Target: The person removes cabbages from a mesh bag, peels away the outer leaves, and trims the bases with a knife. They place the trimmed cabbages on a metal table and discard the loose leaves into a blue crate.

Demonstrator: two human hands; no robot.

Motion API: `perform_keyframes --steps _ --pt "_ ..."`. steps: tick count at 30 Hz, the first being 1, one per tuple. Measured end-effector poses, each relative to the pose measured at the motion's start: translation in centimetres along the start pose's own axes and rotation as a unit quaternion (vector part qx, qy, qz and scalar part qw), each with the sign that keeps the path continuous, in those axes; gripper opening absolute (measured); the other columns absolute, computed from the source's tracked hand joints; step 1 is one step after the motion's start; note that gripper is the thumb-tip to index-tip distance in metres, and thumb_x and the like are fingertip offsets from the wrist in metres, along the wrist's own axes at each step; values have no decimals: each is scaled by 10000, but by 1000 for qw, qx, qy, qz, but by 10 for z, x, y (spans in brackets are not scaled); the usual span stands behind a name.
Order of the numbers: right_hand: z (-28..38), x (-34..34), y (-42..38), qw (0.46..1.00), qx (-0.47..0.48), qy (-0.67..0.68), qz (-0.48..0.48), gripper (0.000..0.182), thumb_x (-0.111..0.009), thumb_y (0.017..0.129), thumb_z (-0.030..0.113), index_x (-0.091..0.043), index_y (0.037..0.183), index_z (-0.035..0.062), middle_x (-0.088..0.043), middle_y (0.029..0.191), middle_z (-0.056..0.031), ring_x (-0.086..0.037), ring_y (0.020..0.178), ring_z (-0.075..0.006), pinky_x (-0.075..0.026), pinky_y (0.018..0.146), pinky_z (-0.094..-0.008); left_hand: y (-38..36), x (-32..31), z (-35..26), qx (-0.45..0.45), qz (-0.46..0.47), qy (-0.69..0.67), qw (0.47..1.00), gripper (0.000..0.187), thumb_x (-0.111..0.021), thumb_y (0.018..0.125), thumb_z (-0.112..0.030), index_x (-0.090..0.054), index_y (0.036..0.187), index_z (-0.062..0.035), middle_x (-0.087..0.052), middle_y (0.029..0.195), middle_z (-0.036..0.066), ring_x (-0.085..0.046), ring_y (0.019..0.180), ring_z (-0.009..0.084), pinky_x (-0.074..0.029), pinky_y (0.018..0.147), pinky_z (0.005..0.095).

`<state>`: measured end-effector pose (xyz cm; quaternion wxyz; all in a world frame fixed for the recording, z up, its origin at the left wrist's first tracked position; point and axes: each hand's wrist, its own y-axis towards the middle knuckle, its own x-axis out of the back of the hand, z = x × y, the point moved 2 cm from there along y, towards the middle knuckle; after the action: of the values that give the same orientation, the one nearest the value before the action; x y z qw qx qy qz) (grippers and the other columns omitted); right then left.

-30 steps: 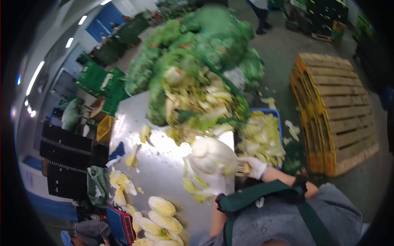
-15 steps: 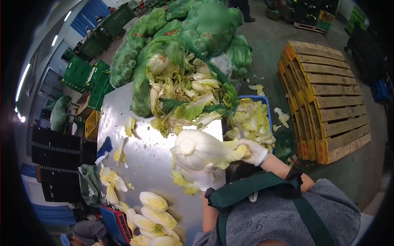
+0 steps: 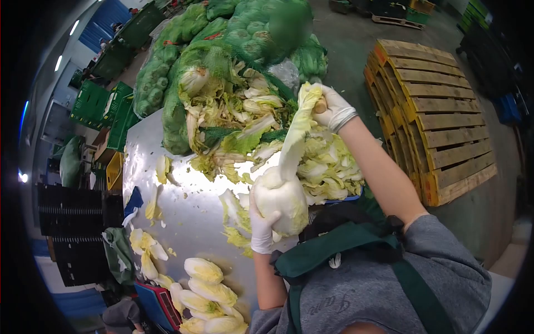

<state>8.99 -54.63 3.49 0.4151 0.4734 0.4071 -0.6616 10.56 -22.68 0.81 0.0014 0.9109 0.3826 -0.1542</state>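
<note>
A large pale napa cabbage [image 3: 286,203] is held over the front of the metal table, its round base turned up. My left hand [image 3: 262,225], in a white glove, is closed around its left side. Raised above it, my gloved right hand [image 3: 334,108] pinches the top of a long outer cabbage leaf [image 3: 296,136], whose lower end still meets the cabbage. A short brown handle [image 3: 320,104] also shows in my right hand; its blade cannot be made out. Loose trimmed leaves [image 3: 236,214] lie beside my left hand.
A green mesh sack [image 3: 186,111] spills discarded leaves on the metal table [image 3: 194,222]. Trimmed cabbages [image 3: 208,295] lie front left. A blue crate [image 3: 351,197] full of leaves stands right of the table. Stacked wooden pallets [image 3: 439,117] stand farther right. Another person [image 3: 122,314] is at lower left.
My right hand has moved up and away from the cabbage, peeling an outer leaf upward. The cabbage has turned base-up, and my left hand has shifted to its left side.
</note>
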Motion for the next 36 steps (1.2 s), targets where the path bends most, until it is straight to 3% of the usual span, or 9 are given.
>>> perform_keyframes --steps 2,3,5,15,19,23,29,31,36 --pt "2 62 9 905 143 -399 -48 105 -561 809 68 -540 910 50 -587 849 -33 -580 778 -163 -507 742 -281 -10 4 11 33 8 -131 991 926 -752 646 -373 -281 1373 -48 -427 1285 126 -453 1167 251 -401 982 375" --pt "1 83 0 684 188 -680 -185 173 -586 776 84 -545 944 86 -578 852 6 -567 779 -136 -498 729 -261 -13 10 20 15 -10 -161 987 916 -704 664 -461 -283 1374 -64 -421 1297 125 -452 1170 263 -406 980 397" --pt "-4 116 -23 976 43 -73 -200 228 -630 782 175 -549 970 75 -602 902 -11 -597 836 -175 -509 763 -311 -15 23 34 -24 -47 -220 974 925 -607 700 -639 -288 1377 -95 -407 1320 124 -450 1177 285 -416 978 443" --pt "-122 -12 -134 819 -255 -511 -43 578 -709 796 266 -438 1216 -26 -546 1169 -97 -532 1046 -146 -475 872 -323 11 -10 -8 -58 -100 -315 942 897 -513 748 -692 -279 1380 -100 -387 1348 130 -432 1194 309 -403 986 459" --pt "-131 -12 -133 911 -31 -405 66 601 -761 746 187 -449 1207 -39 -593 1074 -48 -538 976 -120 -445 873 -273 10 3 -20 -3 -93 -157 983 865 -501 784 -659 -275 1382 -75 -379 1367 131 -419 1214 308 -391 998 442" --pt "-110 -35 -139 711 -5 -702 33 472 -741 747 226 -545 1111 -3 -634 943 -85 -558 853 -102 -461 793 -268 11 -11 -31 52 -143 -157 976 776 -472 845 -594 -297 1370 -49 -427 1330 132 -440 1198 287 -398 987 429" --pt "-36 -27 -97 649 201 -734 -22 168 -542 670 -16 -504 833 5 -443 727 27 -407 694 -48 -374 591 -228 11 4 18 101 25 -389 915 699 -433 883 -561 -333 1351 -51 -452 1301 141 -496 1123 278 -432 944 415" --pt "-17 -13 -73 623 210 -749 -82 194 -530 700 56 -537 878 -21 -573 725 -192 -573 668 -297 -450 629 -343 9 -15 14 117 -3 -266 957 719 -429 868 -589 -332 1350 -64 -454 1293 156 -494 1120 289 -442 928 420" --pt "-15 102 -47 569 186 -768 -228 295 -665 686 213 -562 859 -4 -606 776 -174 -576 704 -302 -458 677 -362 13 -19 10 113 13 -384 916 826 -474 797 -647 -312 1363 -67 -440 1300 173 -488 1125 299 -451 919 430"
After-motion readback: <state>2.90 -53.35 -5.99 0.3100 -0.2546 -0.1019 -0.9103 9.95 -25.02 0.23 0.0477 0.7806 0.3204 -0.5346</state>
